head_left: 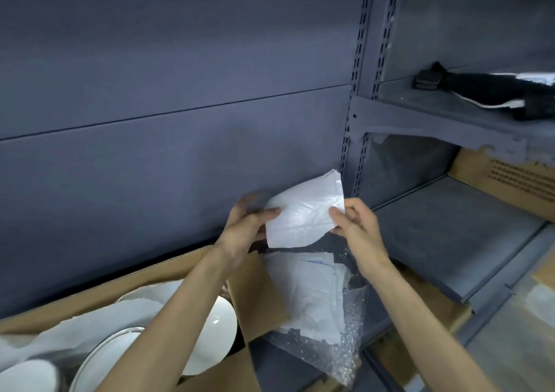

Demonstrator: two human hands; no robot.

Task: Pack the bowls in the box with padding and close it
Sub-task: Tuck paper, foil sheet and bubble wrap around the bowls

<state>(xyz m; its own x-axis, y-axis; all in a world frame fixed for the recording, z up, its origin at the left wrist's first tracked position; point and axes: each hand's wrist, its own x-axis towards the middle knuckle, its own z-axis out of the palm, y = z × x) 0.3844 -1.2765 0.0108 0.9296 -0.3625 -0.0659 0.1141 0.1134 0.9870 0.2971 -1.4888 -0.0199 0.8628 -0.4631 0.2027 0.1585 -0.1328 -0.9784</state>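
Observation:
Both hands hold up a white sheet of padding paper (303,214) in front of the grey shelf wall. My left hand (249,229) grips its left edge and my right hand (351,223) pinches its right edge. Below them an open cardboard box (258,295) holds white bowls (216,331) at the lower left, partly covered by another white sheet (99,331). More white paper (306,295) lies on bubble wrap (345,346) beside the box.
A grey metal shelf (450,241) runs to the right, with a printed cardboard box (510,178) on it. On the upper shelf lies a black strap with a buckle (480,88). A slotted upright (357,121) stands just behind the held sheet.

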